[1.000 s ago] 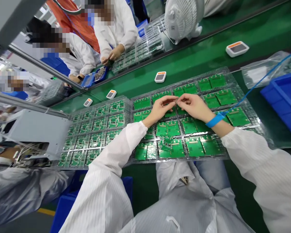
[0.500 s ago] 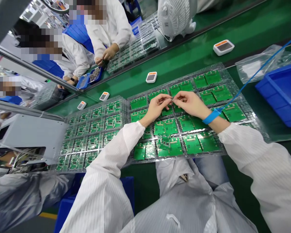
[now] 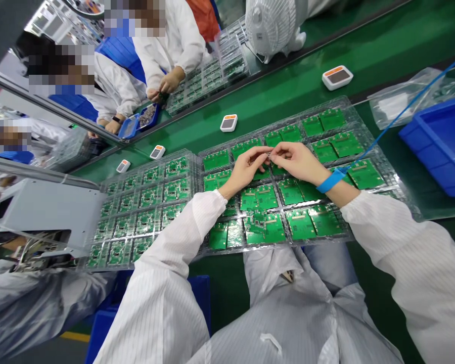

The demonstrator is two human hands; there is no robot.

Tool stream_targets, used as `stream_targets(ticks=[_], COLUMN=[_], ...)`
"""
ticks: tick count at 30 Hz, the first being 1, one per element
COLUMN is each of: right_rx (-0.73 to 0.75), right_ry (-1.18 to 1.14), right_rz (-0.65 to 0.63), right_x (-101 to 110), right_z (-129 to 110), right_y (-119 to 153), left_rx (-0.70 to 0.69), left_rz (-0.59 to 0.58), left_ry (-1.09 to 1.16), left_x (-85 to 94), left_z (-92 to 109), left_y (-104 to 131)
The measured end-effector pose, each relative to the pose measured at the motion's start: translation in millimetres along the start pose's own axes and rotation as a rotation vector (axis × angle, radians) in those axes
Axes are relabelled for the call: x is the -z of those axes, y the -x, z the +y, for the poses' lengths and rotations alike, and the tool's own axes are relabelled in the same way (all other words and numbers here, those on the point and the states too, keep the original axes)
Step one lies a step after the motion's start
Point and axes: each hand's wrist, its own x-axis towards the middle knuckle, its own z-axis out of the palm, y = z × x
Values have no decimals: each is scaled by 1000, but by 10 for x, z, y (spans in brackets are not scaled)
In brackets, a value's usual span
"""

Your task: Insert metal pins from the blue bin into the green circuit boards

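My left hand (image 3: 248, 169) and my right hand (image 3: 298, 161) meet fingertip to fingertip above a clear tray (image 3: 246, 248) of green circuit boards (image 3: 301, 224). Each hand is closed in a pinch around something tiny between them, too small to make out. A blue wrist strap (image 3: 331, 180) with a blue cord circles my right wrist. One board with dark components (image 3: 256, 221) lies over other boards near the tray's front edge. Left of this tray stands a stack of clear trays holding boards with components (image 3: 176, 189).
Small white devices (image 3: 337, 77) sit on the green conveyor (image 3: 276, 101). A blue bin (image 3: 440, 146) and a plastic bag (image 3: 398, 106) are at the right. A white fan (image 3: 275, 28) stands across. Two people in white coats work opposite; a grey machine (image 3: 53, 212) is at the left.
The small white devices have shifted left along the conveyor. Something red now shows behind the person opposite. My hands have barely moved.
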Motion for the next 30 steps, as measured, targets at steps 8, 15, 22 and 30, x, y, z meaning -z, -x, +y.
stream_targets(ticks=[8, 15, 22, 30], right_rx=[-22, 12, 56, 136], right_ry=[28, 64, 120, 184], right_rz=[5, 10, 39, 76], right_x=[9, -3, -5, -22], right_z=[-35, -20, -55, -71], right_y=[18, 15, 37, 64], left_rx=[28, 30, 89, 88], left_rz=[36, 45, 58, 67], left_ry=[19, 35, 14, 8], left_x=[-4, -20, -20, -23], left_z=[-28, -45, -36, -30], left_y=[2, -3, 1, 1])
